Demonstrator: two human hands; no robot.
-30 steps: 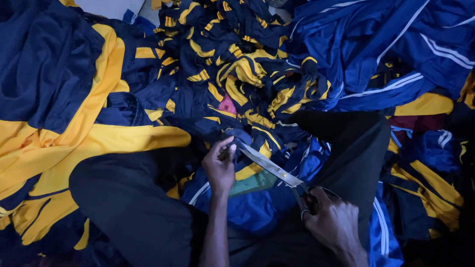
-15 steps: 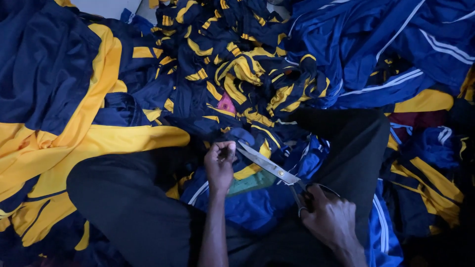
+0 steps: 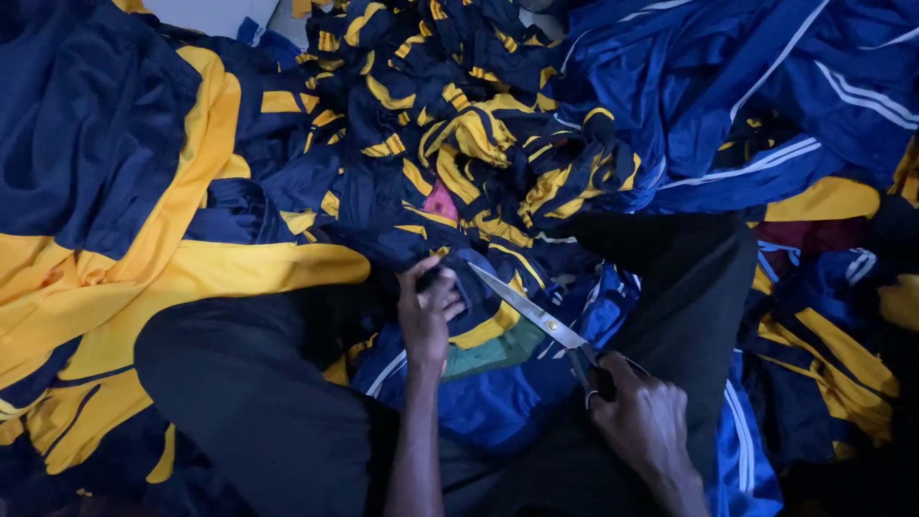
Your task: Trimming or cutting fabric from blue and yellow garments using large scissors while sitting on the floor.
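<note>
My left hand pinches a navy and yellow cloth piece in front of my lap. My right hand grips the black handles of a pair of steel scissors. The blades point up and left, with their tip close to my left fingers and the held cloth. I cannot tell whether the blades touch the fabric. My legs in black trousers spread to both sides of the cloth.
A heap of navy and yellow cloth strips lies just beyond my hands. Large yellow and navy garments cover the left side. Blue jackets with white stripes fill the upper right.
My left hand has shifted slightly and closed tighter on the cloth. The scissors have stayed almost in place, their tip near the fingers.
</note>
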